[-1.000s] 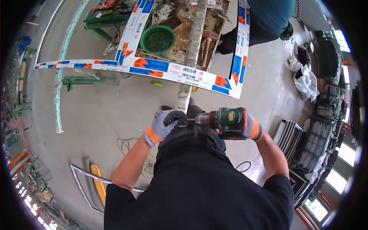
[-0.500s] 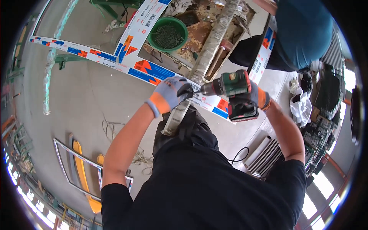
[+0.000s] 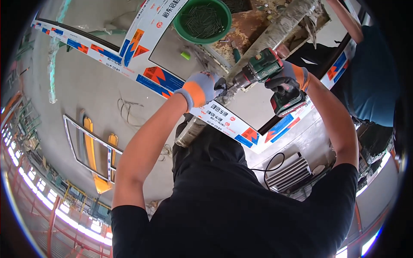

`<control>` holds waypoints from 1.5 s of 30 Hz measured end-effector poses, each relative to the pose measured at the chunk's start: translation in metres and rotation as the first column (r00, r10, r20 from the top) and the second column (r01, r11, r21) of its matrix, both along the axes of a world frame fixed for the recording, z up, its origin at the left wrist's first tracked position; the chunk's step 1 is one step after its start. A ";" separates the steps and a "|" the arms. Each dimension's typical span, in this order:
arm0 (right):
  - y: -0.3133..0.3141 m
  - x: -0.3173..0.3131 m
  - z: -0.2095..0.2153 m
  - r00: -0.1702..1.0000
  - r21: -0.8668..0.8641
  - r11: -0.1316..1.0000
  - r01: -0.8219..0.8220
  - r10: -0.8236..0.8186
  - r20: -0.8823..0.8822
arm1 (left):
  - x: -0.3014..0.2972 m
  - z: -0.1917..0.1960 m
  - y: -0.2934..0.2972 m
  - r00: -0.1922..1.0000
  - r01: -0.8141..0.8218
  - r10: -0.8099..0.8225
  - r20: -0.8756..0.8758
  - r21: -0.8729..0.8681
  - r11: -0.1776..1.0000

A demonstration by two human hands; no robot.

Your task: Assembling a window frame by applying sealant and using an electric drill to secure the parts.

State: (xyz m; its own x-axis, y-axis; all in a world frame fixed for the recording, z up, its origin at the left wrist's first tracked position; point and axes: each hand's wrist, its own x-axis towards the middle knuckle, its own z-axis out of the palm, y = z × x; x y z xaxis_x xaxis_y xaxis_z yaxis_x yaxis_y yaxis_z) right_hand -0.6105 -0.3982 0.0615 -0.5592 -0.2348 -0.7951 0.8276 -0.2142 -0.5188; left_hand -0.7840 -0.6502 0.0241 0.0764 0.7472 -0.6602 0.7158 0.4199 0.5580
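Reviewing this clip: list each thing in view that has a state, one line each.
Cordless drill: gripped, nose pointed at the frame.
Right hand: gloved, closed on the drill's handle.
Left hand: gloved, at the drill's chuck and on the frame.
Film-wrapped window frame: lying flat on the workbench.
Green bowl: upright, holding screws.

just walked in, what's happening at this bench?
A person in grey and orange gloves is working a cordless drill against a white frame profile wrapped in blue and orange film. The right hand grips the drill's handle; the left hand is at the chuck end, right where the tip meets the profile. A green bowl of screws sits on the bench beyond. Another person in a blue top stands across the frame.
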 end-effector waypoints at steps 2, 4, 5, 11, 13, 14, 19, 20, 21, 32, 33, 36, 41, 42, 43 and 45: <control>0.001 -0.003 -0.012 0.999 -0.019 1.000 -0.013 0.014 0.033 | -0.002 0.000 0.000 1.000 0.011 -0.010 0.008 -0.034 0.999; 0.001 -0.006 -0.022 1.000 -0.118 0.993 0.003 -0.003 -0.001 | 0.000 -0.002 -0.004 0.999 -0.039 0.038 -0.026 -0.047 0.998; 0.000 -0.008 -0.023 1.000 -0.125 0.992 0.003 -0.002 0.002 | -0.002 0.001 -0.002 0.999 -0.040 0.038 -0.024 -0.054 0.998; -0.006 -0.019 -0.034 0.993 -0.162 0.980 -0.119 0.120 -0.004 | -0.013 0.016 0.004 0.992 0.120 -0.123 -0.006 -0.189 0.975; -0.005 -0.024 -0.032 0.992 -0.160 0.979 -0.129 0.126 -0.033 | -0.013 0.012 0.001 0.992 0.130 -0.128 0.020 -0.134 0.982; -0.003 -0.027 -0.031 0.989 -0.152 0.978 -0.145 0.137 -0.063 | -0.014 0.012 0.002 0.992 0.126 -0.124 0.024 -0.132 0.983; 0.000 -0.028 -0.039 0.986 -0.181 0.969 -0.167 0.166 -0.018 | -0.015 0.012 -0.004 0.991 0.132 -0.132 0.013 -0.008 0.991; -0.001 -0.028 -0.038 0.989 -0.155 0.977 -0.149 0.145 -0.039 | -0.017 0.017 -0.006 0.991 0.134 -0.134 0.020 -0.007 0.991; 0.000 -0.026 -0.041 0.989 -0.156 0.977 -0.148 0.144 -0.033 | -0.021 0.023 -0.008 0.989 0.146 -0.145 -0.032 0.064 0.987; 0.000 -0.040 -0.034 0.983 -0.105 0.980 -0.171 0.163 -0.080 | -0.014 0.014 -0.001 0.986 0.168 -0.167 0.016 -0.119 0.979; 0.000 -0.039 -0.035 0.984 -0.106 0.980 -0.168 0.160 -0.080 | -0.014 0.012 -0.004 0.986 0.164 -0.164 0.009 -0.104 0.981; 0.000 -0.039 -0.037 0.982 -0.150 0.971 -0.187 0.179 -0.065 | -0.015 0.012 -0.006 0.988 0.155 -0.156 -0.006 -0.078 0.985; 0.004 -0.037 -0.042 0.961 -0.132 0.954 -0.269 0.257 -0.101 | -0.017 0.014 -0.007 0.982 0.182 -0.187 -0.021 -0.131 0.974; 0.003 -0.035 -0.040 0.964 -0.141 0.954 -0.264 0.262 -0.034 | -0.021 0.022 -0.012 0.978 0.174 -0.167 -0.121 0.044 0.984; 0.004 -0.032 -0.041 0.964 -0.141 0.954 -0.264 0.262 -0.031 | -0.026 0.029 -0.018 0.968 0.176 -0.129 -0.214 0.219 0.960; 0.003 -0.032 -0.043 0.962 -0.116 0.959 -0.258 0.244 -0.120 | -0.039 0.027 -0.038 0.966 0.115 -0.064 -0.249 0.195 0.974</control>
State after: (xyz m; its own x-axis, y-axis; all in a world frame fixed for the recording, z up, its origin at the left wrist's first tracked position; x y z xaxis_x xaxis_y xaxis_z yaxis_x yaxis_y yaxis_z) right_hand -0.6426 -0.3956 0.0182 -0.5468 -0.4753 -0.6893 0.8065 -0.0777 -0.5862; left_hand -0.8231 -0.6883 0.0515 0.0078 0.8660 -0.5000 0.8684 0.2420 0.4328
